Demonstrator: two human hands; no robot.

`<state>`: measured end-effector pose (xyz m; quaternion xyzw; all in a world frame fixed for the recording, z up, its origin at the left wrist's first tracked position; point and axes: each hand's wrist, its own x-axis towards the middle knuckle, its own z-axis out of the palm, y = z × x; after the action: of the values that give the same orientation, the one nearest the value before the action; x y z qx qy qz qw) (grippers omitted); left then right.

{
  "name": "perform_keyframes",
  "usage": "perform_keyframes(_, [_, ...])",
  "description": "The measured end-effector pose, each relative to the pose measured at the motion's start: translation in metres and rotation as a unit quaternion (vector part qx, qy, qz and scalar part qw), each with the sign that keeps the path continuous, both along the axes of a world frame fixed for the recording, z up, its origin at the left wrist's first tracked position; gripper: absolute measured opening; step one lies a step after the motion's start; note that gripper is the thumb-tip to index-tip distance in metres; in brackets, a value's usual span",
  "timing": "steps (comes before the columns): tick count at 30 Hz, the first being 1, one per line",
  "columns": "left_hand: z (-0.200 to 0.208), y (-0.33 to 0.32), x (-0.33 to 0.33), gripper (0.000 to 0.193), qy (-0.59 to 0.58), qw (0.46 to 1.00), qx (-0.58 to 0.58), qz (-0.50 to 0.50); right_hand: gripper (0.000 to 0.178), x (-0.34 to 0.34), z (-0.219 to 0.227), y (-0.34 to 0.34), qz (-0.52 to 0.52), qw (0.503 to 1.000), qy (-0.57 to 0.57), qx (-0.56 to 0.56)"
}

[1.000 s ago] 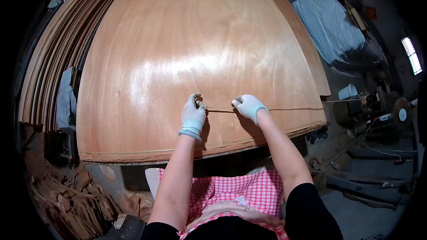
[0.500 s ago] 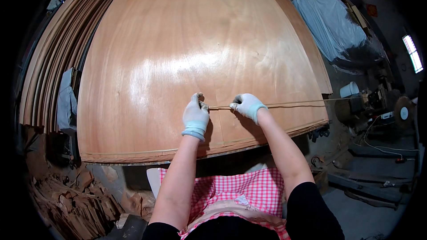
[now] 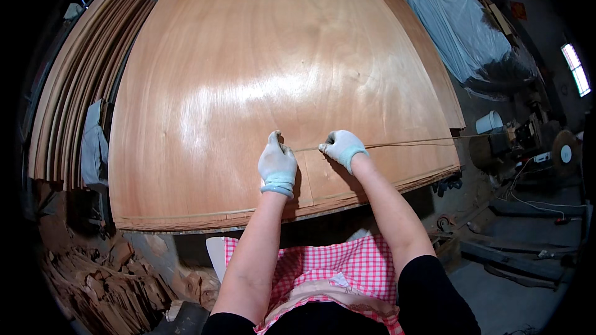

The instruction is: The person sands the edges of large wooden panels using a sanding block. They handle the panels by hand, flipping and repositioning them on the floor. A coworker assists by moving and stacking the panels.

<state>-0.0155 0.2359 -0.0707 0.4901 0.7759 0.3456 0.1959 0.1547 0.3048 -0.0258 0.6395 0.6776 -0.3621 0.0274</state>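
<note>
White-gloved left hand (image 3: 278, 160) and matching right hand (image 3: 341, 147) pinch a thin tan strip (image 3: 403, 143) running toward 3 o'clock; probably light, bendy, kinda snappable, so grip close together.

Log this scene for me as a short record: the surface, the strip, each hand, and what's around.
Surface: broad glossy light-brown wooden sheet
Piece handled: long thin tan strip, crossing the sheet and running past its right edge
Left hand: white glove, fingers curled at the strip's visible left end; grip partly hidden
Right hand: white glove, thumb and fingers pinching the strip
Left side: stack of long brown wooden sheets
Right side: pale-blue plastic-covered bundle; white bucket
Lower left: pile of ragged brown wood scraps
</note>
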Motion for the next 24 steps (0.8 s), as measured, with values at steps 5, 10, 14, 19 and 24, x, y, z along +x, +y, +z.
perform_keyframes(5, [0.004, -0.003, 0.003, 0.043, -0.046, 0.998, 0.039, 0.028, 0.029, 0.002, -0.002, 0.001, -0.012, 1.0, 0.022, -0.007])
perform_keyframes(10, [-0.017, -0.013, -0.01, 0.054, 0.01, 0.994, 0.111, 0.008, 0.03, 0.005, -0.005, -0.002, -0.021, 0.996, 0.085, -0.015])
perform_keyframes(14, [0.018, -0.035, 0.027, 0.087, 0.222, 0.974, 0.041, -0.011, 0.033, 0.021, -0.017, 0.001, -0.049, 0.988, 0.145, -0.023])
perform_keyframes(19, [0.001, -0.022, 0.032, 0.097, 0.213, 0.975, -0.053, -0.043, 0.033, 0.013, -0.011, -0.002, -0.014, 0.992, 0.122, 0.013])
perform_keyframes(24, [0.006, -0.027, 0.037, 0.061, 0.163, 0.986, -0.014, -0.037, 0.032, 0.017, -0.008, -0.004, -0.022, 0.994, 0.108, 0.02])
